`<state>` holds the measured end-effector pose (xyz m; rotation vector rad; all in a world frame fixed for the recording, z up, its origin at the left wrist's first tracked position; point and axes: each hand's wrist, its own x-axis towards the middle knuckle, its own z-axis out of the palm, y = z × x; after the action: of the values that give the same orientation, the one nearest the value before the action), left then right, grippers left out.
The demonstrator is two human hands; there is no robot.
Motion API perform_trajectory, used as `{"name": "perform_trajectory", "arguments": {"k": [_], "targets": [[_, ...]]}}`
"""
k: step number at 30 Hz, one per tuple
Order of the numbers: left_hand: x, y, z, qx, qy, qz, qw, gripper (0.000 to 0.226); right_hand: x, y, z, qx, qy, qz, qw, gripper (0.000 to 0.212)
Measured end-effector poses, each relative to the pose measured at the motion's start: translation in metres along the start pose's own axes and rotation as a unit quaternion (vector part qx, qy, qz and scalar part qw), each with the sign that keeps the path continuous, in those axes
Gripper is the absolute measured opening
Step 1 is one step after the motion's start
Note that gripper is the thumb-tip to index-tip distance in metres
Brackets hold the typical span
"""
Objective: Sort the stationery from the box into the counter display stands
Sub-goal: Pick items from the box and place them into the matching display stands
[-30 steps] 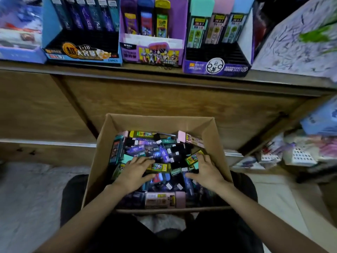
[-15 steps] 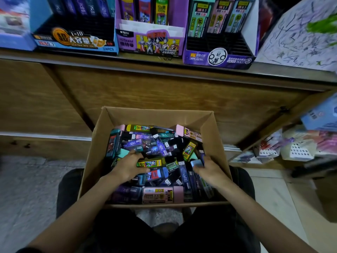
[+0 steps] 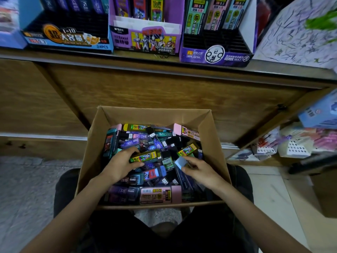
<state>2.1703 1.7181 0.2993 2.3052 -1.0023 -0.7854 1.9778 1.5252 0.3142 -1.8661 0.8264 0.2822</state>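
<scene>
Yellow case (image 3: 145, 157) lies crosswise — left hand (image 3: 120, 165) grips it; right hand (image 3: 200, 170) pinches blue case (image 3: 180, 162).

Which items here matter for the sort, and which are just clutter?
Job: cardboard box, yellow-green pack in left hand grip, pale blue pack pinched by right hand, blue stand, Ultraman stand, purple stand.
Lying about: scribbled sheet, side-shelf goods.

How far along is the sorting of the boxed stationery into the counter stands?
Early. Done: the blue stand, Ultraman stand and purple stand hold only back rows of packs. In hand: left hand grips a yellow-green pack, right hand pinches a pale blue pack. Left: the cardboard box is heaped with packs.
</scene>
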Motion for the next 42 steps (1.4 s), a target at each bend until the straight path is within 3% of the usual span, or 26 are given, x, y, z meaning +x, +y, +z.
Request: {"name": "perform_trajectory", "arguments": {"k": [2, 5, 11, 15, 18, 25, 32, 40, 42], "targets": [[-0.001, 0.0, -0.003, -0.026, 0.013, -0.005, 1.0, 0.024, 0.001, 0.003, -0.001, 0.081, -0.003, 0.033, 0.996, 0.042], [-0.002, 0.001, -0.007, -0.042, 0.032, -0.009, 0.999, 0.026, 0.004, 0.009, -0.004, 0.109, -0.005, 0.069, 0.992, 0.04], [0.0, 0.013, -0.015, -0.137, 0.073, -0.009, 0.988, 0.021, 0.012, 0.003, 0.002, 0.075, -0.037, 0.09, 0.992, 0.066], [0.001, 0.024, -0.021, -0.183, 0.074, 0.013, 0.98, 0.013, 0.015, 0.0, 0.011, 0.082, -0.005, 0.034, 0.996, 0.033], [0.0, 0.029, -0.027, -0.23, 0.065, 0.022, 0.971, 0.006, 0.015, -0.002, 0.01, 0.119, 0.014, 0.025, 0.992, 0.035], [0.0, 0.029, -0.029, -0.348, 0.04, -0.025, 0.936, 0.017, 0.013, -0.002, -0.001, 0.188, 0.031, 0.039, 0.981, 0.027], [-0.009, 0.041, -0.017, -0.408, 0.015, -0.033, 0.912, 0.023, 0.007, -0.023, -0.013, 0.335, 0.111, -0.002, 0.936, 0.029], [-0.002, 0.065, 0.003, -0.468, 0.006, -0.062, 0.882, 0.03, 0.004, -0.076, -0.004, 0.496, 0.031, -0.047, 0.867, 0.02], [0.0, 0.069, 0.006, -0.516, 0.001, -0.083, 0.853, 0.038, 0.005, -0.087, 0.006, 0.515, 0.032, -0.052, 0.855, 0.012]]}}
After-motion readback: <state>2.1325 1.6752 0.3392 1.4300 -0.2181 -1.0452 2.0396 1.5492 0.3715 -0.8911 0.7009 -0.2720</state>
